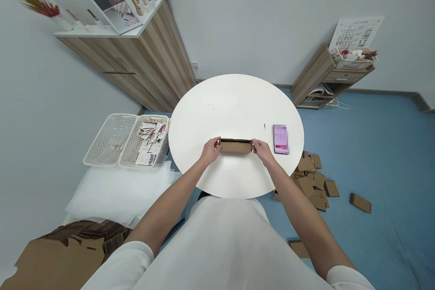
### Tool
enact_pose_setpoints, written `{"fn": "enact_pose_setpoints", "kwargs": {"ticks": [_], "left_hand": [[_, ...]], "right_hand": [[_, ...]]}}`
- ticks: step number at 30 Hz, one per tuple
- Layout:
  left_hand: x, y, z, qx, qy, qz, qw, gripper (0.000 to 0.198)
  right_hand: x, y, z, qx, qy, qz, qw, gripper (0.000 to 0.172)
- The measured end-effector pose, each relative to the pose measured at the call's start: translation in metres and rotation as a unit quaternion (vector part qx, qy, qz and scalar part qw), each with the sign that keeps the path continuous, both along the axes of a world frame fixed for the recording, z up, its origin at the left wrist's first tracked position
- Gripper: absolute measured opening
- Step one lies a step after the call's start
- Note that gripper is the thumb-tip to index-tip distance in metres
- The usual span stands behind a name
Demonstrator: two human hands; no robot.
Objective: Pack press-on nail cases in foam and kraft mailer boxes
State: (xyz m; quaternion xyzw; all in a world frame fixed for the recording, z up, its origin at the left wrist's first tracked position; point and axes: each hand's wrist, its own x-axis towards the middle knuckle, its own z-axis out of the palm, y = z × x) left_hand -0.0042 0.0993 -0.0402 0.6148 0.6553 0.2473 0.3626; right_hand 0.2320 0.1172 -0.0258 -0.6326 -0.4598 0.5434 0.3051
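Cardboard box was over middle of worktop; left hand and right hand fingers pinched opposite ends. Looked light, stiffish, crushable; ends seemed best hold.

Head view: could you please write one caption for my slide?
Left hand and right hand grip opposite ends of a brown cardboard box at a white table.

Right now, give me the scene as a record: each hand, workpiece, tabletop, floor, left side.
left hand: left hand gripping left end of cardboard box
right hand: right hand gripping its right end
workpiece: box held lengthwise, dark gap along far edge
tabletop: phone on white table, right of box
floor: cardboard box pile
left side: printed cards in white basket
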Motion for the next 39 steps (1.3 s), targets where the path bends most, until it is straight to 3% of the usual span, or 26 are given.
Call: {"fn": "enact_pose_setpoints", "kwargs": {"ticks": [9, 16, 24, 31, 39], "left_hand": [[-0.004, -0.004, 0.004, -0.026, -0.050, 0.006, 0.998, 0.043], [-0.004, -0.002, 0.008, -0.083, -0.137, 0.075, 0.984, 0.040], [-0.003, -0.023, -0.006, -0.120, -0.161, 0.071, 0.977, 0.042], [-0.003, -0.047, -0.017, -0.094, -0.202, 0.096, 0.970, 0.038], [-0.008, -0.086, -0.041, -0.117, -0.213, 0.121, 0.962, 0.032]], "right_hand": [[0.003, -0.004, 0.001, -0.021, 0.051, -0.005, 0.998, 0.043], [0.010, -0.008, -0.003, -0.036, 0.029, -0.003, 0.999, 0.045], [0.003, -0.031, -0.025, -0.009, 0.012, 0.022, 1.000, 0.046], [-0.001, -0.053, -0.022, 0.017, 0.050, 0.006, 0.999, 0.045], [-0.013, -0.107, -0.045, -0.003, 0.084, -0.072, 0.994, 0.037]]}}
